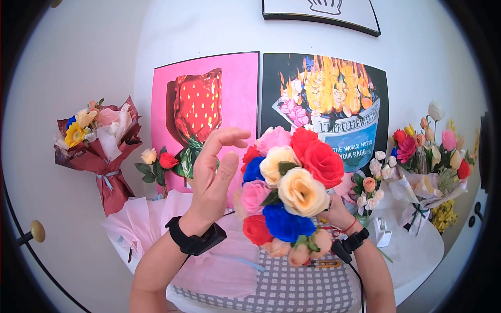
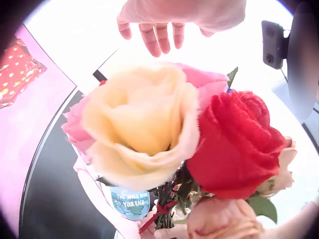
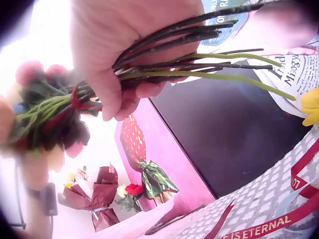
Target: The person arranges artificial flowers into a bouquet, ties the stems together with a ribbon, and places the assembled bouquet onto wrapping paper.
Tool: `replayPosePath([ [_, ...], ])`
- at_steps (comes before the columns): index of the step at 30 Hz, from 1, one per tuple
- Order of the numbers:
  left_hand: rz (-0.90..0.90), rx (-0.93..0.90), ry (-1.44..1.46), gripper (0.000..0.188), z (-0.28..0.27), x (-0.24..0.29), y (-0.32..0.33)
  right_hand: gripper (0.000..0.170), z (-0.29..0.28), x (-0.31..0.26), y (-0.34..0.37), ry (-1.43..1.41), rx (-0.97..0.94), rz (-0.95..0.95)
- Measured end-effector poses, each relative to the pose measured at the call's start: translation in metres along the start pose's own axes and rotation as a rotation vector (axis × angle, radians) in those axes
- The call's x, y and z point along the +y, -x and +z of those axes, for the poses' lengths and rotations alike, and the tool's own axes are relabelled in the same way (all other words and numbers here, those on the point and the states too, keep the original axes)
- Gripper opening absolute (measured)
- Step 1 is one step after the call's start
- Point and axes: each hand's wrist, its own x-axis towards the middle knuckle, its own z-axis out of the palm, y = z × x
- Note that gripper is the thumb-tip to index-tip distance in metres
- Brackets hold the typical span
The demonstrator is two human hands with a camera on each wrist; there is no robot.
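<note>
A round bunch of artificial roses [image 1: 301,192] in cream, red, blue and pink is held up over the table, blooms toward the head camera. My right hand [image 3: 134,45] grips its dark and green stems [image 3: 199,72], with thumb and fingers curled round them near a red ribbon tie [image 3: 79,99]. My left hand [image 1: 213,177] is raised beside the blooms at their left, fingers loosely bent, holding nothing. In the left wrist view, that hand [image 2: 184,15] appears above a cream rose [image 2: 142,124] and a red rose [image 2: 237,144], apart from them.
Pink wrapping sheets [image 1: 224,274] lie on the left of the grey checked cloth [image 1: 297,287]. A wrapped bouquet [image 1: 102,151] is at the left, another [image 1: 422,182] at the right. A yellow cutter [image 1: 326,264] lies under the bunch. Two paintings [image 1: 240,99] stand behind.
</note>
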Motion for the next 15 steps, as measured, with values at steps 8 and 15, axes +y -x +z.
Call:
replayPosePath([
  [8,-0.048,-0.126,0.022,0.033,0.008,-0.020,0.001,0.039,-0.011,-0.015,-0.008,-0.042,-0.038,-0.006],
  [15,-0.036,-0.261,0.052,0.040,0.018,-0.021,-0.011,0.042,-0.014,-0.013,-0.007,-0.108,-0.047,0.006],
])
